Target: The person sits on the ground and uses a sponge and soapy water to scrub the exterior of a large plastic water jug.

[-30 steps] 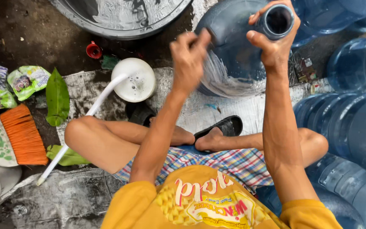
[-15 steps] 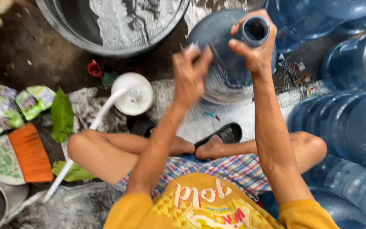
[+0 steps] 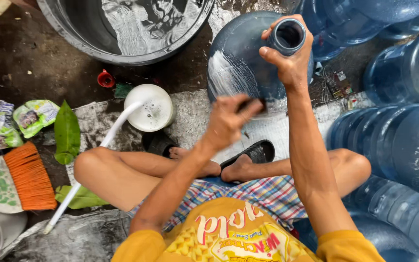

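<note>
Fingers [image 3: 267,48] of the right hand [image 3: 287,60] clench the neck of a tilted blue water jug [image 3: 238,63] beside the basin [image 3: 122,53], steadying it while the left hand [image 3: 229,121] presses a dark scrubber [image 3: 250,103] against its soapy side.

I sit with my legs crossed, and the big bottle [image 3: 248,58] stands tilted in front of my feet. My right hand [image 3: 289,58] is around its neck, at the top. My left hand [image 3: 229,121] is against the side of the bottle, lower and more to the left. Behind the bottle, to the left, is the wide basin [image 3: 73,29]. Between the basin and my left knee is the round scoop [image 3: 153,109], and its long handle goes over the ground beside my left leg. Further left lie a leaf [image 3: 66,131] and a brush [image 3: 25,177]. On my right many other bottles [image 3: 403,145] lie close together, near my right knee.
</note>
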